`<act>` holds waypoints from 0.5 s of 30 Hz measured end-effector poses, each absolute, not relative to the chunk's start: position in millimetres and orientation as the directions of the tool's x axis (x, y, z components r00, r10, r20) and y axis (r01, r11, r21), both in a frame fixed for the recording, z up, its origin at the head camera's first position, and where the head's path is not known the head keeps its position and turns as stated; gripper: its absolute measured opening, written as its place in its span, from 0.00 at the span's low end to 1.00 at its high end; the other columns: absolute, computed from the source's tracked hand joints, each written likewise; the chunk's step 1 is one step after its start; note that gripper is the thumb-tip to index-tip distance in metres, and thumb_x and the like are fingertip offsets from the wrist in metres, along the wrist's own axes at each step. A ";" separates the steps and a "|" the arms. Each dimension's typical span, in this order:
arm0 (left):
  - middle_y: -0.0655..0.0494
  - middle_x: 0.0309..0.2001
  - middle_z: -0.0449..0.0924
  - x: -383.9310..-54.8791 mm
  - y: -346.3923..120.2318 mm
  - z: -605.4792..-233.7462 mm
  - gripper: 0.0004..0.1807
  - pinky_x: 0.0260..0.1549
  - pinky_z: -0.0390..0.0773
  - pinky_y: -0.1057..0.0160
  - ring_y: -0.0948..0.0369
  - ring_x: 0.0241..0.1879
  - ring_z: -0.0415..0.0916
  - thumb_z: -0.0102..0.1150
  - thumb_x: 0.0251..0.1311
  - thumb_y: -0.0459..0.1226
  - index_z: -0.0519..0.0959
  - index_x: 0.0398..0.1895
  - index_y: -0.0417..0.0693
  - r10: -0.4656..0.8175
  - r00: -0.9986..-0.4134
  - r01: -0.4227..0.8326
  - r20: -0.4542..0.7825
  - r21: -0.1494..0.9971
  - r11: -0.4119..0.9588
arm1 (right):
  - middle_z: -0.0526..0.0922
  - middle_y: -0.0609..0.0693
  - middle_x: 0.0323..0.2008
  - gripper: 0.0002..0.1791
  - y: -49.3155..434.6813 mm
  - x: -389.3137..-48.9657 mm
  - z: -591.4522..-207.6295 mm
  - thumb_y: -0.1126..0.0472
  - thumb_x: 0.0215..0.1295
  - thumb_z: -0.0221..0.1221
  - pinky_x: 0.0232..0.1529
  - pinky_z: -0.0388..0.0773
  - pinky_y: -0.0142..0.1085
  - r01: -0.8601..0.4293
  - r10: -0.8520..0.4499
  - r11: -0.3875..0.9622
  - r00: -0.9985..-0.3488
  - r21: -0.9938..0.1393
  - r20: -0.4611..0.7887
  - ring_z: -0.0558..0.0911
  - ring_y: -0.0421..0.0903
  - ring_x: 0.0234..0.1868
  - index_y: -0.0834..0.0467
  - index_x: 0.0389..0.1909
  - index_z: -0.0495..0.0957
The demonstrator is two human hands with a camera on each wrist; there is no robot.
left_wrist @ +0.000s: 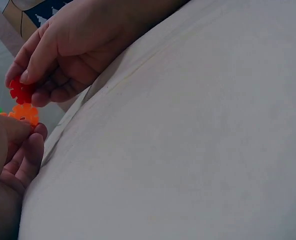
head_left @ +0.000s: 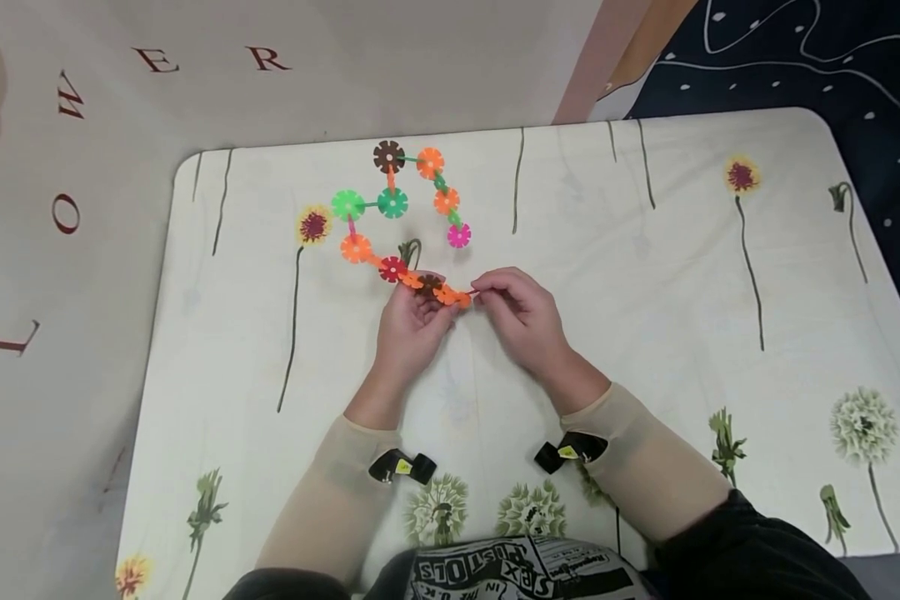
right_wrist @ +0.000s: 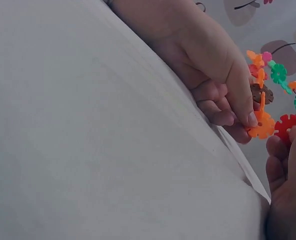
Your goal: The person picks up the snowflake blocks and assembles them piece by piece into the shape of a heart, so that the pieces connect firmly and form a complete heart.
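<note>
A chain of notched plastic snowflake discs (head_left: 393, 202) in orange, green, brown, red and pink curves over the cloth, away from the person. My left hand (head_left: 412, 329) pinches the chain's near end, where an orange disc (right_wrist: 262, 127) sits between thumb and fingers. Facing it, my right hand (head_left: 525, 321) pinches a red disc (left_wrist: 21, 91) by its edge. In the right wrist view the red disc's rim lies close beside the orange one; whether the two touch I cannot tell. A brown disc (right_wrist: 262, 93) follows the orange end along the chain.
A white tablecloth (head_left: 645, 275) printed with flowers covers the table. Beyond its far edge stands a pale wall (head_left: 390, 67) with red letters. Dark patterned fabric (head_left: 832, 75) lies at the far right. The chain's far end finishes in a pink disc (head_left: 459, 236).
</note>
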State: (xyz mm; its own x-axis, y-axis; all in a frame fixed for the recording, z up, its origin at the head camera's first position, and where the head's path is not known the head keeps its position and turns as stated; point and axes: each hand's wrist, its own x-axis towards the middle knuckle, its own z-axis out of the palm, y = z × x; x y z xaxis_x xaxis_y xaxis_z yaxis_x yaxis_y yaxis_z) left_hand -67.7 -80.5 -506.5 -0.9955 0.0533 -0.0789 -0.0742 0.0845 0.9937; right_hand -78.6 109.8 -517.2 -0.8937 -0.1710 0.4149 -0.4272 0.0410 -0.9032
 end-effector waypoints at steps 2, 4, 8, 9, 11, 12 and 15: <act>0.41 0.49 0.85 -67.5 -81.1 -506.6 0.23 0.46 0.87 0.64 0.53 0.47 0.85 0.67 0.65 0.21 0.70 0.60 0.35 0.059 -0.995 -0.077 -0.083 0.993 0.091 | 0.86 0.61 0.45 0.10 109.8 -78.8 -516.5 0.78 0.73 0.60 0.53 0.83 0.35 -0.425 -0.179 0.040 -0.893 -0.904 0.412 0.85 0.57 0.46 0.69 0.50 0.85; 0.42 0.50 0.85 -67.0 -81.5 -506.5 0.23 0.48 0.87 0.64 0.53 0.48 0.86 0.68 0.66 0.22 0.71 0.60 0.36 0.066 -0.994 -0.084 -0.090 0.991 0.101 | 0.87 0.62 0.48 0.12 109.9 -79.0 -516.2 0.78 0.73 0.60 0.56 0.83 0.36 -0.420 -0.192 0.032 -0.893 -0.907 0.407 0.85 0.58 0.49 0.70 0.53 0.85; 0.45 0.50 0.85 -66.6 -81.2 -506.0 0.23 0.50 0.86 0.64 0.53 0.49 0.86 0.70 0.66 0.25 0.72 0.60 0.38 0.066 -0.992 -0.097 -0.105 0.987 0.125 | 0.86 0.65 0.54 0.17 109.9 -78.7 -515.5 0.79 0.73 0.59 0.60 0.81 0.39 -0.405 -0.220 0.015 -0.893 -0.914 0.392 0.85 0.58 0.53 0.71 0.59 0.83; 0.45 0.50 0.85 -66.6 -81.1 -506.1 0.23 0.50 0.86 0.64 0.53 0.49 0.87 0.70 0.67 0.25 0.72 0.60 0.38 0.067 -0.992 -0.098 -0.107 0.987 0.127 | 0.86 0.66 0.56 0.18 110.0 -78.4 -515.5 0.79 0.73 0.60 0.61 0.81 0.39 -0.400 -0.230 0.009 -0.893 -0.917 0.387 0.85 0.57 0.54 0.71 0.60 0.82; 0.46 0.50 0.85 -66.5 -80.9 -506.1 0.23 0.50 0.86 0.64 0.54 0.49 0.87 0.70 0.67 0.26 0.72 0.60 0.39 0.064 -0.992 -0.100 -0.110 0.986 0.136 | 0.85 0.65 0.59 0.19 110.6 -77.6 -515.3 0.79 0.72 0.60 0.62 0.81 0.40 -0.390 -0.249 0.012 -0.893 -0.921 0.375 0.85 0.54 0.57 0.71 0.62 0.81; 0.46 0.50 0.85 -66.5 -80.8 -506.1 0.23 0.49 0.86 0.64 0.54 0.49 0.87 0.70 0.67 0.26 0.72 0.60 0.39 0.065 -0.992 -0.100 -0.110 0.985 0.140 | 0.85 0.64 0.61 0.20 111.0 -77.1 -515.2 0.78 0.73 0.60 0.63 0.81 0.40 -0.385 -0.259 0.015 -0.893 -0.923 0.368 0.85 0.52 0.59 0.70 0.63 0.81; 0.45 0.49 0.85 -66.1 -80.6 -506.2 0.22 0.48 0.86 0.64 0.53 0.49 0.88 0.70 0.67 0.26 0.72 0.60 0.38 0.063 -0.993 -0.093 -0.103 0.985 0.143 | 0.83 0.60 0.64 0.20 111.4 -75.7 -514.4 0.78 0.73 0.60 0.65 0.80 0.40 -0.364 -0.283 0.022 -0.896 -0.931 0.343 0.83 0.51 0.64 0.70 0.64 0.81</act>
